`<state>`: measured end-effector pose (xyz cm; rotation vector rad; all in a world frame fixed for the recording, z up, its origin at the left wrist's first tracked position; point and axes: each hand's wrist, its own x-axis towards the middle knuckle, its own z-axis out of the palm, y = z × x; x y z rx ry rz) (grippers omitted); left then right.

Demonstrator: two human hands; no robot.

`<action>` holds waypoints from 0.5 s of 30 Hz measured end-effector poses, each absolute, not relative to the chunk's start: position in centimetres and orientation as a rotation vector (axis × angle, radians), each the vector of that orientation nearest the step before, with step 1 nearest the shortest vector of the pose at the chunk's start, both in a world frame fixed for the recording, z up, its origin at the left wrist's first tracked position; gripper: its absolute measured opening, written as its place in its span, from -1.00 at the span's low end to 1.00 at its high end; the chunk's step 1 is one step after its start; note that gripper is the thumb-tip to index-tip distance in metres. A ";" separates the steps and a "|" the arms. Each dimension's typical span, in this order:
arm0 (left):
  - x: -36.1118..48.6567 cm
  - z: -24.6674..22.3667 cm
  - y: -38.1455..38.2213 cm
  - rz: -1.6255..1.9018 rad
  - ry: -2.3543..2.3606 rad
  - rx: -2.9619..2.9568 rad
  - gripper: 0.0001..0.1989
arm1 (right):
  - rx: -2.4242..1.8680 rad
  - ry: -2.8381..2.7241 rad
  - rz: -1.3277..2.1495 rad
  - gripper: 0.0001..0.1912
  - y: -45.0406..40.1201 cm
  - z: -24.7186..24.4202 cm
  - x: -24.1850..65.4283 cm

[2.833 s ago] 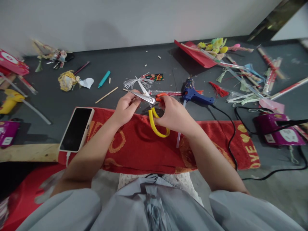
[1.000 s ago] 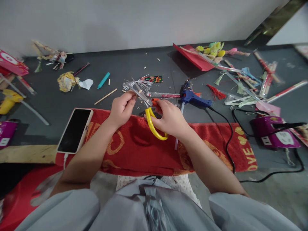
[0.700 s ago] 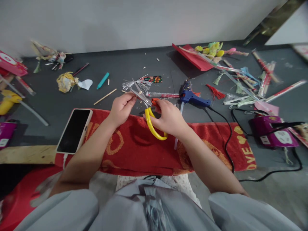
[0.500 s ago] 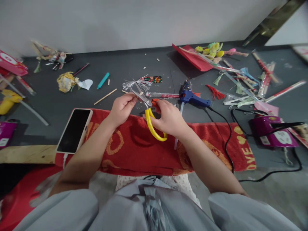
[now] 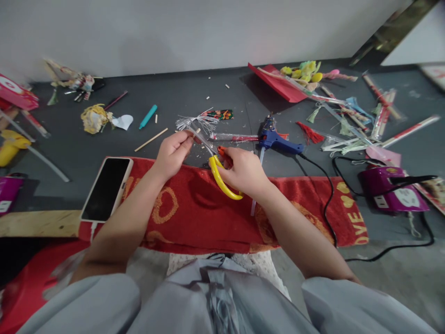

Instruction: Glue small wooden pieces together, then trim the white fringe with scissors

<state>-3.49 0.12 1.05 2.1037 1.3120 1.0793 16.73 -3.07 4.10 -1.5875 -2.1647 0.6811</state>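
My right hand (image 5: 245,171) is closed around the yellow handle of a pair of scissors (image 5: 224,183), whose metal blades point up and left. A small orange-red piece (image 5: 221,150) shows at its fingertips; I cannot tell what it is. My left hand (image 5: 174,153) is closed in a pinch beside the blades, and a small pale stick (image 5: 198,131) shows at its fingertips, mostly hidden. Just beyond the blades lies a bundle of silvery-white strands (image 5: 196,121) by a flowered strip (image 5: 222,114). Both hands are over the near part of the dark tabletop (image 5: 191,88).
A blue glue gun (image 5: 280,141) with a black cord lies right of my hands. A red towel (image 5: 208,208) covers the front edge, with a phone (image 5: 107,189) on its left end. A thin stick (image 5: 151,139) and turquoise tube (image 5: 148,116) lie left; wrapped sticks (image 5: 384,116) lie right.
The scissors have turned in my right hand, and their blades look narrower and more edge-on. My left hand has shifted slightly left and down.
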 end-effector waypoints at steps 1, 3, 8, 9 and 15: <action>-3.5 1.0 0.2 1.080 1.276 2.043 -0.52 | -1.593 -2.170 0.675 -0.67 -3.1 4.1 16.7; -3.5 1.1 0.2 1.061 1.226 1.939 -0.52 | -1.596 -2.191 0.653 -0.67 -3.0 4.0 16.7; -3.1 1.5 -0.2 0.991 1.191 1.964 -0.48 | -1.568 -2.221 0.559 -0.74 -2.9 3.4 16.9; -3.0 1.6 -0.3 0.979 1.178 1.948 -0.48 | -1.553 -2.224 0.537 -0.75 -3.0 3.3 16.9; -2.8 2.2 -0.8 0.949 1.148 1.874 -0.51 | -1.460 -2.226 0.462 -0.68 -3.1 3.0 17.0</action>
